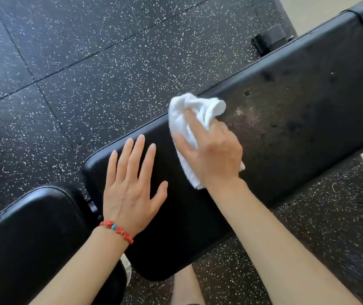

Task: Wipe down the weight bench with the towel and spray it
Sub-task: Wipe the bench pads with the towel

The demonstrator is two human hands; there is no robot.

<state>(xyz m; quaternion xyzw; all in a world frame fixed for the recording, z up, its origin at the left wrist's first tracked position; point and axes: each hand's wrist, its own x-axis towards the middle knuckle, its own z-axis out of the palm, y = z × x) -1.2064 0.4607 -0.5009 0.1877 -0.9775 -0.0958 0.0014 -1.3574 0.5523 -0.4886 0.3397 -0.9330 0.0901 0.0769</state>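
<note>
A long black padded weight bench (297, 111) runs from the lower middle to the upper right. Wet spray droplets speckle its pad to the right of the towel. My right hand (211, 153) grips a bunched white towel (189, 113) and holds it down on the pad near the far edge. My left hand (132, 186) lies flat on the near end of the pad, fingers straight and spread, a red bead bracelet on its wrist. No spray bottle is in view.
A second black pad (28, 238), the seat, sits at the lower left, split from the long pad by a gap. Black speckled rubber floor tiles (88, 62) surround the bench. A black frame part (268, 39) shows beyond the bench at the upper right. My leg (187, 287) stands below the pad.
</note>
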